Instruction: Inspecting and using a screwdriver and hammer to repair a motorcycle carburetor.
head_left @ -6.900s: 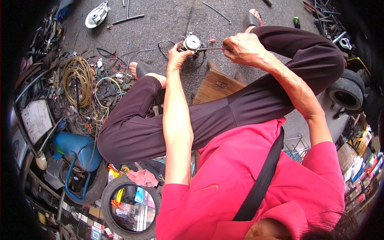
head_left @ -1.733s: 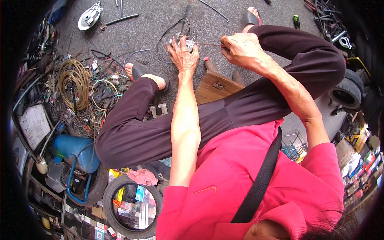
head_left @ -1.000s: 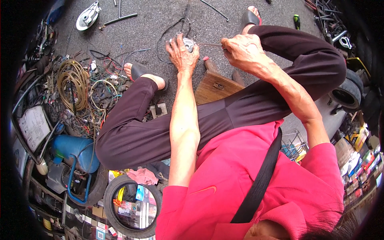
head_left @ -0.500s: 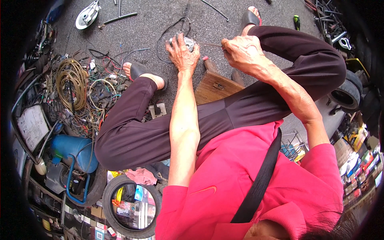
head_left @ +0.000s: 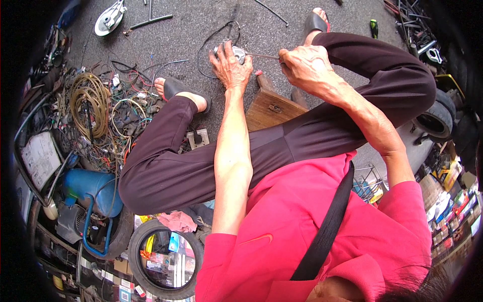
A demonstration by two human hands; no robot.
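Observation:
My left hand (head_left: 230,69) is closed over a small round silver metal part (head_left: 239,54) on the grey ground, its fingers curled around the top. A black cable (head_left: 200,53) loops out from this part. In my right fist (head_left: 309,65) is a screwdriver (head_left: 264,56); its handle is hidden by the fingers. The thin metal shaft runs left, and its tip meets the side of the silver part beside my left fingertips. Just below both hands, between my legs, stands a small wooden stool (head_left: 266,111).
At left lies a tangle of wires with a coiled tan hose (head_left: 89,108), near a blue tank (head_left: 93,191). A silver brake plate (head_left: 109,19) and a T-shaped wrench (head_left: 152,21) rest at the far left. A green-handled tool (head_left: 374,28) and metal tools (head_left: 420,38) lie far right.

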